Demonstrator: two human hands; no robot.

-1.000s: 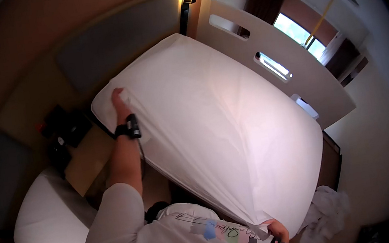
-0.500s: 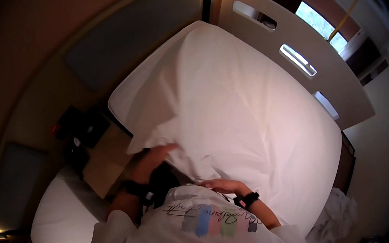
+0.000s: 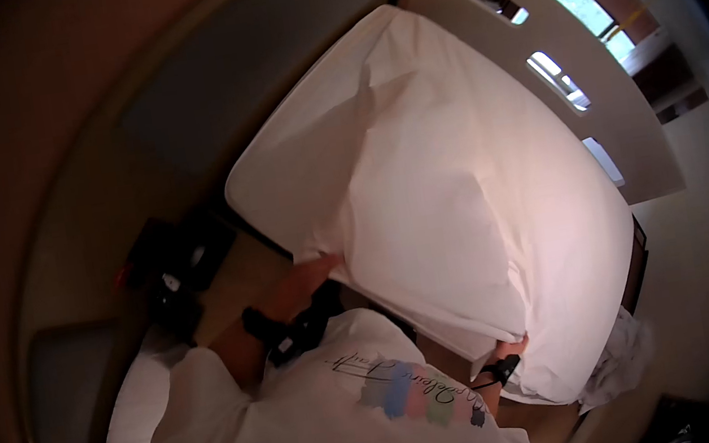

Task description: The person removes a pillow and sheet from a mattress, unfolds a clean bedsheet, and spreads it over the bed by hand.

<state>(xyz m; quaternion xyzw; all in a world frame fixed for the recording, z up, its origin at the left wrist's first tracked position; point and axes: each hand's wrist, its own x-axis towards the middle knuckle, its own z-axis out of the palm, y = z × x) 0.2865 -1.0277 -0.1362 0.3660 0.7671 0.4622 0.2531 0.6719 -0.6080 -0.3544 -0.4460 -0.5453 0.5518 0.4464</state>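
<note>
A white bed sheet (image 3: 431, 183) lies over the mattress before me, with creases running toward both hands. At the sheet's near left edge, my left hand (image 3: 321, 271) is closed on the fabric, its fingertips partly hidden in the folds. My right hand (image 3: 508, 348) grips the sheet's near edge farther right, where the cloth bunches and pulls into tight folds. A black band circles each wrist. Between the hands, the edge of the sheet hangs along the bed's near side.
Left of the bed is a nightstand (image 3: 245, 278) with dark objects (image 3: 172, 274) on it. A second bed (image 3: 126, 435) stands at lower left. A slotted panel (image 3: 559, 34) borders the far right side. Crumpled white linen (image 3: 618, 357) lies on the floor at right.
My right hand has moved right and closed on the sheet's edge. My left hand has taken hold of the left edge. The sheet now shows new folds, and the view has shifted.
</note>
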